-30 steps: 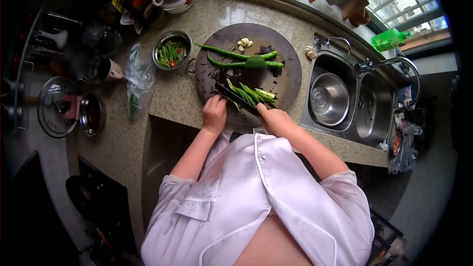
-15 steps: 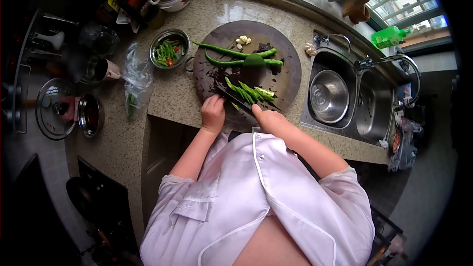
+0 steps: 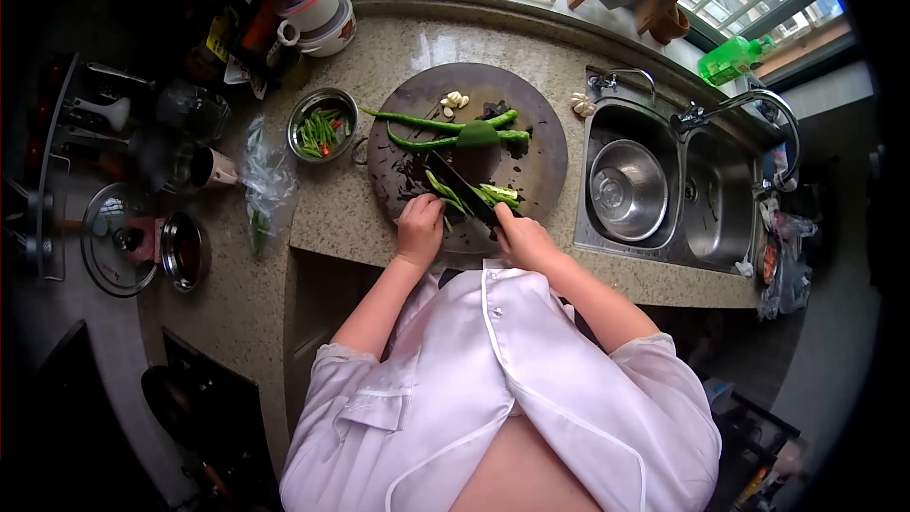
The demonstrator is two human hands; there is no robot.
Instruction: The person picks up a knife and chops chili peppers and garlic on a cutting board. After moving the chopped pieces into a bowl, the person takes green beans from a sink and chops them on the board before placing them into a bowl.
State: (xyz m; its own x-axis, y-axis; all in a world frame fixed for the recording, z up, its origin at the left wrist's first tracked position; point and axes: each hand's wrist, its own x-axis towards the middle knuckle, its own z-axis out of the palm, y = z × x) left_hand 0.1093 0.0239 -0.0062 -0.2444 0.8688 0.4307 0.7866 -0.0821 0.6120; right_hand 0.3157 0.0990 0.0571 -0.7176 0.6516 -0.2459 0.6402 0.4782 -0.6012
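My right hand (image 3: 523, 239) is wrapped around the handle of a dark, broad-bladed knife (image 3: 464, 188), which slants up and left over the round cutting board (image 3: 545, 156). Cut green chili pepper pieces (image 3: 499, 194) lie on both sides of the blade. At the board's near edge, the curled fingers of my left hand (image 3: 420, 228) are closed at the pepper slices (image 3: 439, 186) left of the knife. Two long whole green chili peppers (image 3: 412, 120) lie farther up the board, below peeled garlic cloves (image 3: 455, 100). A dark green spot covers part of them.
To the board's left are a metal bowl (image 3: 347, 130) of cut green and red peppers and a plastic bag (image 3: 269, 166). A double sink (image 3: 706, 218) with a metal basin (image 3: 630, 192) is at the right. Lidded pots (image 3: 327, 36) stand at the back left.
The knife blade has swung to a steeper slant, now lying between pepper pieces. My left hand has shifted slightly right to the slices. The camera view has tilted a little.
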